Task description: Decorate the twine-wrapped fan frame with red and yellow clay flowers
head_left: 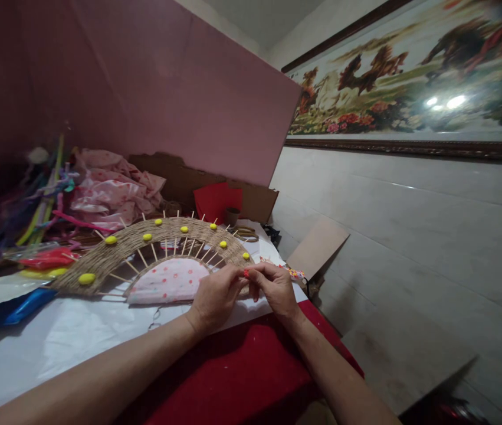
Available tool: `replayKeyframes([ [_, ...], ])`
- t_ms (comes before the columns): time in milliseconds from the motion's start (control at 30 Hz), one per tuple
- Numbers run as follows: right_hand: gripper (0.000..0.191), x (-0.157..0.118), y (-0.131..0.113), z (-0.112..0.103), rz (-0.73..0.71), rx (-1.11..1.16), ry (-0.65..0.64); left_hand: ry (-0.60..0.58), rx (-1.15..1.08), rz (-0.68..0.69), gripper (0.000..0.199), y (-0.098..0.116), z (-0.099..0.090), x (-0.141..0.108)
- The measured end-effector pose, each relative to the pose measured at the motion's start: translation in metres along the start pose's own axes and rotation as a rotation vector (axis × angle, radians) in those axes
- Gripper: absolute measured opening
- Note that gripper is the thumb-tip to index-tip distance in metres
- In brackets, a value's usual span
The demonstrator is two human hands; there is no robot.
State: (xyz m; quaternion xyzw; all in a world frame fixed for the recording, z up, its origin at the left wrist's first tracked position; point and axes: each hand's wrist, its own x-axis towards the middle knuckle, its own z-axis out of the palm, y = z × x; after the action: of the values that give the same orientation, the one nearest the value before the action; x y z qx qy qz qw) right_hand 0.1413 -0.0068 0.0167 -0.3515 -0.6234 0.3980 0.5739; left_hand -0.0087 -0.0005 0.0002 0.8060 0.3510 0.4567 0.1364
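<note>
My left hand (pixel 216 298) and my right hand (pixel 276 290) meet at the right end of a woven fan-shaped piece. Between their fingertips is a small red lump (pixel 246 273), perhaps soft clay; both hands pinch it. Behind them arches a wide band of brown twine (pixel 122 251), woven over thin wooden sticks whose ends poke out along the top. Several yellow ovals (pixel 184 229) dot the band. Inside the arch lies a half-round of pale pink cloth with red dots (pixel 169 280). My hands hide the band's right end.
White sheeting (pixel 87 330) covers part of the red tabletop (pixel 233 372). To the left are crumpled pink cloth (pixel 113 189), pipe cleaners (pixel 49 203) and a blue packet (pixel 25 307). Scissors (pixel 247 233), a small cup (pixel 232 216) and red paper (pixel 215 200) stand behind.
</note>
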Motion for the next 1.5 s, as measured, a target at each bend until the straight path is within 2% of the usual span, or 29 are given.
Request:
replayKeyframes([
  [167, 0.024, -0.001, -0.001, -0.001, -0.023, -0.041, -0.053, 0.032, -0.032, 0.014, 0.015, 0.000, 0.000, 0.000],
  [467, 0.018, -0.002, 0.000, 0.000, 0.005, 0.031, -0.009, 0.020, -0.081, 0.007, 0.013, 0.009, -0.005, -0.001],
  [667, 0.017, -0.004, -0.004, 0.001, 0.006, -0.017, -0.002, 0.023, -0.028, -0.010, 0.018, 0.007, -0.003, -0.001],
  [967, 0.014, -0.005, -0.005, 0.004, -0.010, -0.063, -0.051, 0.050, 0.088, -0.039, 0.011, 0.004, 0.000, -0.001],
  [1067, 0.015, -0.005, -0.006, 0.005, -0.021, -0.086, 0.001, 0.062, 0.105, -0.047, 0.011, 0.005, 0.000, 0.000],
  [1300, 0.019, 0.002, -0.002, -0.003, -0.035, -0.020, 0.266, 0.147, -0.024, -0.047, 0.012, 0.004, -0.002, 0.000],
  [1500, 0.022, 0.003, 0.000, -0.006, 0.016, 0.080, 0.185, 0.104, -0.102, 0.026, 0.018, 0.003, -0.002, 0.000],
])
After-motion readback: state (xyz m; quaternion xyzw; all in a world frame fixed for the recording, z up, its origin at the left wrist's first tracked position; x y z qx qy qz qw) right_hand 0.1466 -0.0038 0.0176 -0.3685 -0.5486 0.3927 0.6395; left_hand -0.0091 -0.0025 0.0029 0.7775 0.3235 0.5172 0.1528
